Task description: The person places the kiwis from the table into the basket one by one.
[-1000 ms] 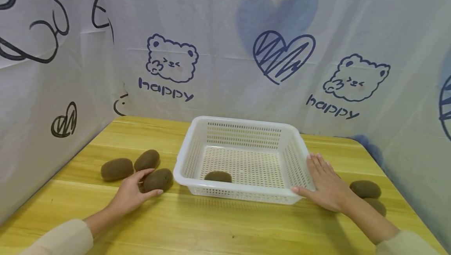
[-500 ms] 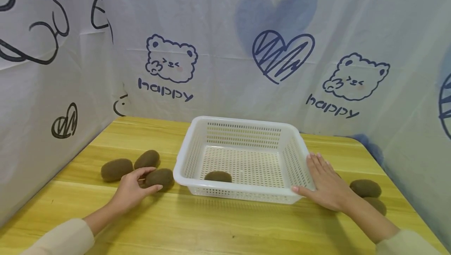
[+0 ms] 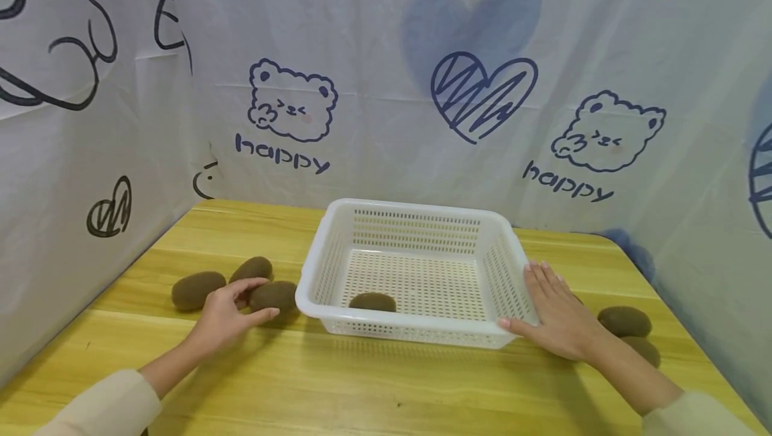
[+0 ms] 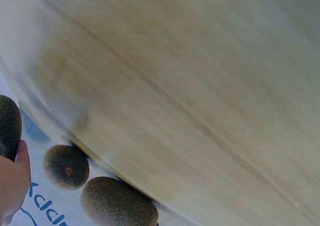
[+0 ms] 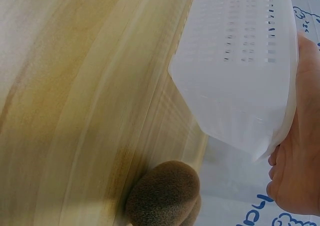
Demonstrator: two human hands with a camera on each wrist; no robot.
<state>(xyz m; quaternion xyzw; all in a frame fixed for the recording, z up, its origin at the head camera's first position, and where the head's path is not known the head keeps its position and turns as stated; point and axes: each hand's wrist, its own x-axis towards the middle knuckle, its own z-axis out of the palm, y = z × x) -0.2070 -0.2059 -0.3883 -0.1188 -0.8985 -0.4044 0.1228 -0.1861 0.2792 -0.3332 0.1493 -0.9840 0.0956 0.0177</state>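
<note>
My left hand (image 3: 224, 319) pinches a brown fuzzy kiwi (image 3: 273, 296) between thumb and fingers, close to the left wall of a white plastic basket (image 3: 416, 325). The left wrist view has this kiwi (image 4: 7, 128) at its left edge, raised off the table. Two more kiwis (image 3: 198, 290) lie just left of that hand, the farther one (image 3: 252, 268) partly behind the fingers. One kiwi (image 3: 373, 302) sits inside the basket by its front wall. My right hand (image 3: 561, 319) rests on the basket's right front corner, fingers extended along the right side, thumb on the front rim.
Beside my right wrist, two kiwis (image 3: 624, 322) lie on the wooden table (image 3: 338, 396), one partly hidden by the forearm. In the right wrist view a kiwi (image 5: 162, 193) shows below the basket corner. A printed white cloth (image 3: 386, 128) hangs around the table's back and sides.
My left hand has tightened on the nearest kiwi and raised it slightly. The right hand and the basket have stayed put.
</note>
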